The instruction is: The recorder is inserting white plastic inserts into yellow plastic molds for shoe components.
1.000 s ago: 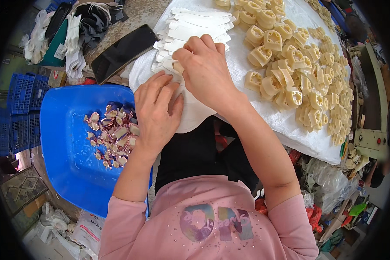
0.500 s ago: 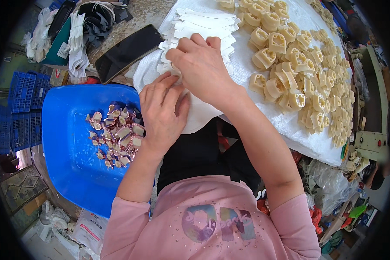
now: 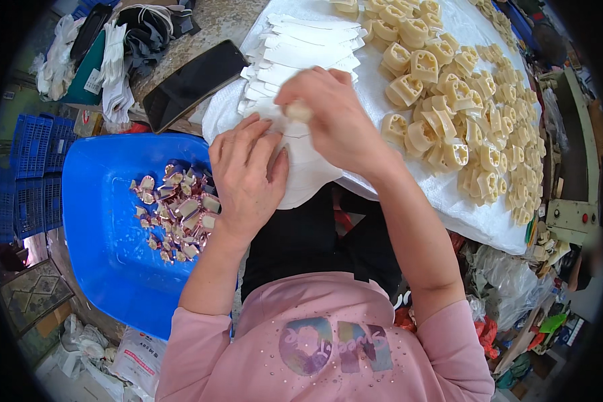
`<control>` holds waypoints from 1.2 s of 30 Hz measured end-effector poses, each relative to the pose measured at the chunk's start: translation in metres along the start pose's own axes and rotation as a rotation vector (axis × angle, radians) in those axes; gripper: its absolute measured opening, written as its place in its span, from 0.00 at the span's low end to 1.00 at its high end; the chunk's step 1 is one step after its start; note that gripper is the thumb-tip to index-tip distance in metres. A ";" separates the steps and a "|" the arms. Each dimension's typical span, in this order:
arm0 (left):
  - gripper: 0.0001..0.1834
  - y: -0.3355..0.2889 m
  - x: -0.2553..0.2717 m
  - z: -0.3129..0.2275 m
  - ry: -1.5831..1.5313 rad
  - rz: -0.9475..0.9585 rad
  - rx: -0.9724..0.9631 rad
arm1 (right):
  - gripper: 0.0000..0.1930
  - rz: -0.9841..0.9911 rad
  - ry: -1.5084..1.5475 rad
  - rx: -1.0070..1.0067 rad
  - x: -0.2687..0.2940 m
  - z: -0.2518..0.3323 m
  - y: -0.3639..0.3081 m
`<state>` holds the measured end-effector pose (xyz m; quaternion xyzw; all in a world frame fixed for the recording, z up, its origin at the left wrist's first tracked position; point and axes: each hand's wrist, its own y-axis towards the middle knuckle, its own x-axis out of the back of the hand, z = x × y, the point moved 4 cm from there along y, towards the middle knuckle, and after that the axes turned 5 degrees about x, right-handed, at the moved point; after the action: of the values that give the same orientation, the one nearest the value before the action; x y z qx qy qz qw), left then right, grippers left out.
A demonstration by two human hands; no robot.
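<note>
Over the near edge of the white-covered table, my left hand (image 3: 246, 177) is bent at the knuckles with its fingers and thumb apart. Its fingertips touch the white sheet (image 3: 305, 177); what lies under them is hidden. My right hand (image 3: 335, 117), smeared by motion, is closed round a small cream piece (image 3: 299, 111), mostly covered by the fingers. Just beyond both hands lies a layered stack of thin white strips (image 3: 308, 47). To the right spreads a heap of cream hollow moulded pieces (image 3: 449, 90), shaped like shoe heels.
A blue basin (image 3: 97, 234) with shiny pinkish metallic pieces (image 3: 181, 214) stands at my left. Beyond it, a black phone (image 3: 194, 86) lies by the table's edge. Blue crates (image 3: 35, 144) are at far left. Plastic bags (image 3: 509, 278) and scraps crowd the lower right.
My right hand has drawn back toward me and slightly right, away from my left fingertips, and the cream piece now shows in it. My left hand has barely moved.
</note>
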<state>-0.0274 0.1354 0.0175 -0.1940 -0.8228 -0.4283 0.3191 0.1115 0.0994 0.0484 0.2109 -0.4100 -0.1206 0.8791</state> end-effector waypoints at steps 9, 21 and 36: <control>0.15 0.012 0.007 0.001 -0.108 0.015 0.140 | 0.20 -0.362 0.156 -0.157 0.013 -0.010 -0.028; 0.18 0.027 -0.004 -0.001 0.051 0.120 0.101 | 0.18 -0.368 0.052 -0.100 -0.011 -0.012 -0.023; 0.25 0.020 0.008 -0.039 0.183 0.195 -0.012 | 0.12 -0.680 -0.107 -0.010 0.116 0.043 -0.119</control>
<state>-0.0068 0.1148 0.0514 -0.2350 -0.7649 -0.4160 0.4320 0.1478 -0.0616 0.0954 0.3246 -0.3613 -0.4198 0.7667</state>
